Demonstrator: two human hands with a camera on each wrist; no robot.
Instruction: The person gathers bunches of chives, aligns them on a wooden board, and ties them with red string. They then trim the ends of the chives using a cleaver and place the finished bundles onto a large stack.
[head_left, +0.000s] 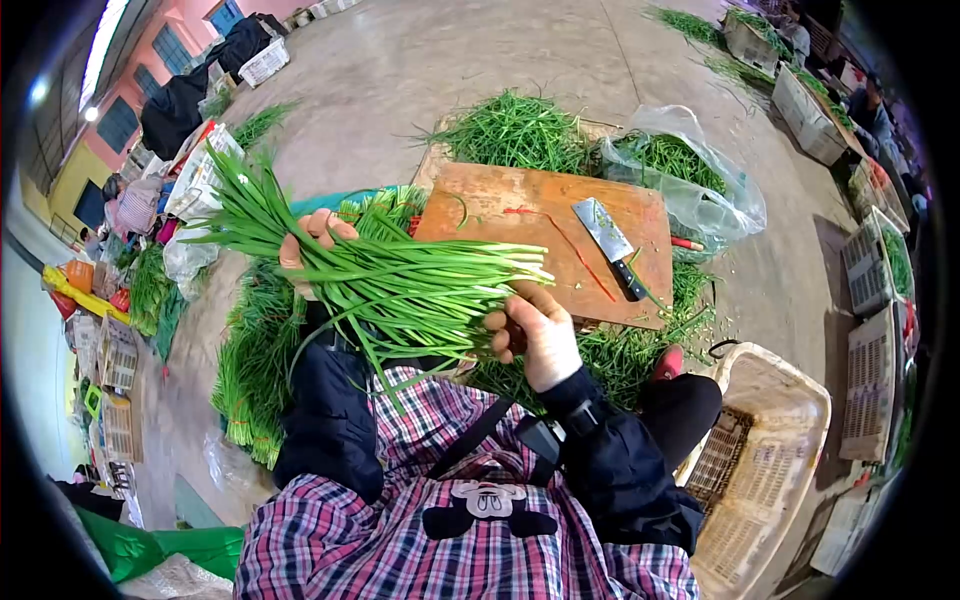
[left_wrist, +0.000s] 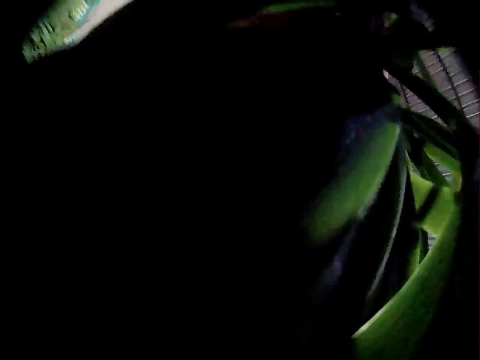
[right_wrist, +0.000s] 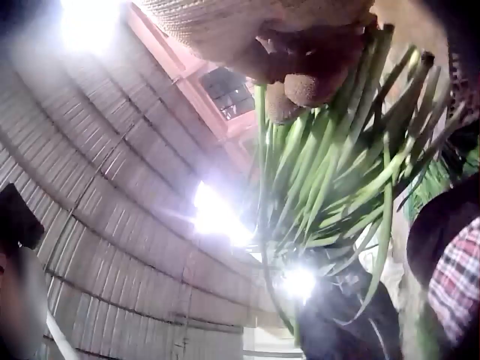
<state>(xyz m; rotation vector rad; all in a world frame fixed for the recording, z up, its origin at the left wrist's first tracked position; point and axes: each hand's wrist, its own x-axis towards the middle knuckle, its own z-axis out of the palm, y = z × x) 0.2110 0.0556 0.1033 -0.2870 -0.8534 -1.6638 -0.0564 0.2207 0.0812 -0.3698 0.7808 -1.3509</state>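
A large bunch of garlic chives (head_left: 420, 285) lies across in front of the person, its pale stalk ends pointing right. Its leafy end is held in the left hand (head_left: 312, 245), the fingers wrapped over the leaves. Thumb and curled fingers of the right hand (head_left: 535, 330) pinch stalks near the pale ends. From below, the right wrist view has those fingertips (right_wrist: 311, 88) against the stalks (right_wrist: 330, 172). Mostly dark, the left wrist view has a few green leaves (left_wrist: 405, 300) on its right side. Beyond the bunch, a cleaver (head_left: 608, 240) rests on a wooden board (head_left: 480, 205).
A red strip (head_left: 570, 245) lies on the board. Loose greens (head_left: 515, 130) are heaped behind it, beside a clear plastic bag (head_left: 735, 190) of greens. Tied bunches (head_left: 250, 370) are stacked at left. A plastic crate (head_left: 780, 450) stands at the right knee.
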